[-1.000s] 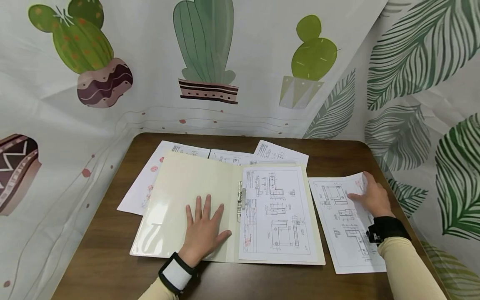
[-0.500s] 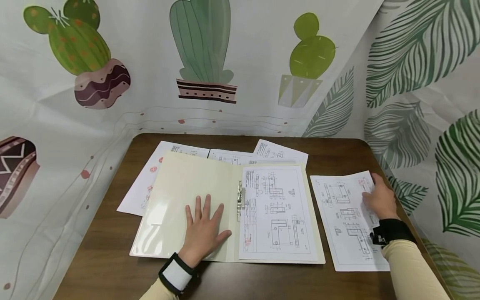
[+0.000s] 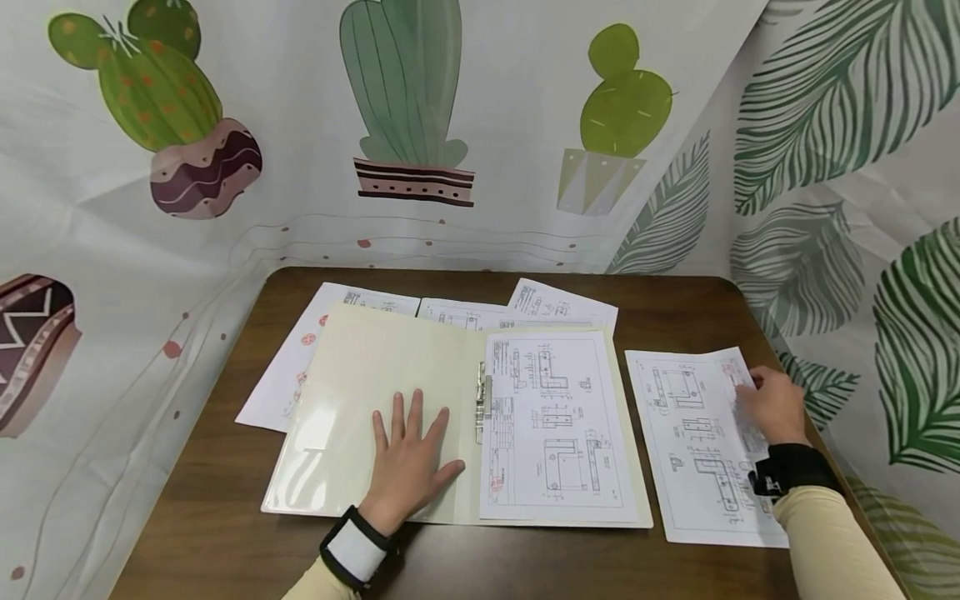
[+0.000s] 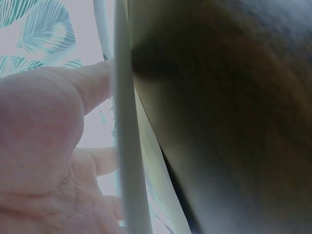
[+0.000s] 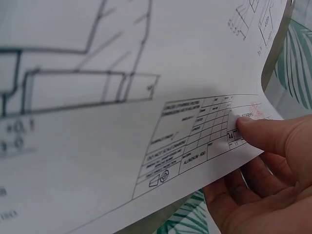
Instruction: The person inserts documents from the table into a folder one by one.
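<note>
A cream ring binder (image 3: pixel 360 375) lies spread wide on the table, with a technical drawing (image 3: pixel 558 425) on its right side beside the metal clip (image 3: pixel 482 402). My left hand (image 3: pixel 408 475) rests on the inside of the left cover, fingers straight and spread. In the left wrist view, the cover's edge (image 4: pixel 129 146) stands in front of the fingertips and hides them. To the binder's right is a loose drawing sheet (image 3: pixel 690 492). My right hand (image 3: pixel 776 408) pinches its right edge; the right wrist view shows the thumb (image 5: pixel 263 134) on the printed face and the fingers beneath.
Several more printed sheets (image 3: pixel 277 379) stick out from behind the binder, some with red stamps. The brown table (image 3: pixel 480 558) ends at a cloth backdrop (image 3: pixel 517 167) with cacti and leaves, close past my right hand.
My right hand has slid along the loose sheet's right edge, toward me and to the right. The sheet has shifted slightly to the right. My left hand stays in place on the cover.
</note>
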The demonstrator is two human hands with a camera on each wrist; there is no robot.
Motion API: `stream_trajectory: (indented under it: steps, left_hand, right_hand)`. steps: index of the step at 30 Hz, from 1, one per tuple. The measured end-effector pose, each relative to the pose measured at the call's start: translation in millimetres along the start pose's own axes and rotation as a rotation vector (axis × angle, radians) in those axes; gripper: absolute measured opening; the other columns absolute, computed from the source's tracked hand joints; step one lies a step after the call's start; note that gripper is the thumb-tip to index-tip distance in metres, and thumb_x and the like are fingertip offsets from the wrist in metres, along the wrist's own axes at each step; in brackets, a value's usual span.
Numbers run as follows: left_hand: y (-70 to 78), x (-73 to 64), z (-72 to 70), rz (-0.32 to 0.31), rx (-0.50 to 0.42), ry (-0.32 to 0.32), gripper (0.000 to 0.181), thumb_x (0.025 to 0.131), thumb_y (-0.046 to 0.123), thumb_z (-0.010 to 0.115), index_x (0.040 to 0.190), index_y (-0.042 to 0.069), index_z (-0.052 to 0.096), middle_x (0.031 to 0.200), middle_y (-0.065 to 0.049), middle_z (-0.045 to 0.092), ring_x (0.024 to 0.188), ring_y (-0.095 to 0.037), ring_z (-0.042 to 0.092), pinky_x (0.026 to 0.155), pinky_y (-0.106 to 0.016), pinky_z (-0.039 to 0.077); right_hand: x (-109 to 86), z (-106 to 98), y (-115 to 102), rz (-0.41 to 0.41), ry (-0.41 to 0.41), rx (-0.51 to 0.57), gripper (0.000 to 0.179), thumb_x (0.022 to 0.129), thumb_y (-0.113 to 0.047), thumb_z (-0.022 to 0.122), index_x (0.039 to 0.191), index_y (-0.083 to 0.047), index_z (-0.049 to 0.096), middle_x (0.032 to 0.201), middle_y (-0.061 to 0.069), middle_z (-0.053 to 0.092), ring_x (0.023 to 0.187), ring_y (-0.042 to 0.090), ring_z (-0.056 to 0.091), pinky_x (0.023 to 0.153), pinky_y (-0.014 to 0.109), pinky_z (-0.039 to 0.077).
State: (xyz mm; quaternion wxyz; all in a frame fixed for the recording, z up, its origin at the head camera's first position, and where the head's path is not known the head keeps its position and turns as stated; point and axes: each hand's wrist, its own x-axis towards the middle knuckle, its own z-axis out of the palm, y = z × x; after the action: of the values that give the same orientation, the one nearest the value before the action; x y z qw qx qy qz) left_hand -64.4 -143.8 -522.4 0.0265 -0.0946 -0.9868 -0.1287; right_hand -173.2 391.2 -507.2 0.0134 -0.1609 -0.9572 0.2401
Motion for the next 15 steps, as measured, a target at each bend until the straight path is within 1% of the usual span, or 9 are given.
stream_trajectory:
  steps: [4, 7, 12, 15]
  left_hand:
    - [0.8, 0.8, -1.1, -0.002, -0.01, -0.002, 0.08, 0.081, 0.05, 0.083, 0.145, 0.007, 0.059, 0.16, -0.033, 0.029, 0.15, -0.058, 0.014, 0.112, -0.078, 0.008]
    - [1.3, 0.9, -2.0, -0.004, -0.015, -0.004, 0.08, 0.081, 0.05, 0.083, 0.144, 0.007, 0.059, 0.16, -0.033, 0.029, 0.15, -0.058, 0.014, 0.112, -0.078, 0.008]
    - [1.5, 0.7, -2.9, -0.006, -0.01, -0.005, 0.08, 0.081, 0.05, 0.083, 0.144, 0.007, 0.059, 0.16, -0.033, 0.03, 0.149, -0.058, 0.015, 0.112, -0.078, 0.009]
    - [1.6, 0.2, -2.9, -0.009, -0.011, -0.01, 0.08, 0.081, 0.05, 0.083, 0.145, 0.008, 0.059, 0.16, -0.033, 0.03, 0.149, -0.058, 0.015, 0.112, -0.078, 0.008]
  right_hand:
    - [0.3, -2.3, 2.2, -0.028, 0.019, -0.005, 0.031, 0.098, -0.006, 0.057, 0.119, 0.017, 0.06, 0.109, 0.037, 0.063, 0.095, 0.051, 0.057, 0.077, 0.06, 0.046]
    - [0.9, -3.1, 2.8, -0.033, 0.027, -0.012, 0.029, 0.098, -0.006, 0.058, 0.117, 0.016, 0.061, 0.108, 0.036, 0.063, 0.093, 0.05, 0.058, 0.076, 0.059, 0.046]
    - [1.5, -4.2, 2.9, 0.019, -0.01, -0.012, 0.032, 0.101, -0.009, 0.057, 0.122, 0.016, 0.058, 0.112, 0.036, 0.061, 0.095, 0.048, 0.057, 0.078, 0.059, 0.046]
    - [1.5, -6.4, 4.0, 0.018, -0.019, -0.015, 0.033, 0.102, -0.01, 0.056, 0.123, 0.015, 0.057, 0.112, 0.036, 0.059, 0.095, 0.048, 0.056, 0.079, 0.06, 0.045]
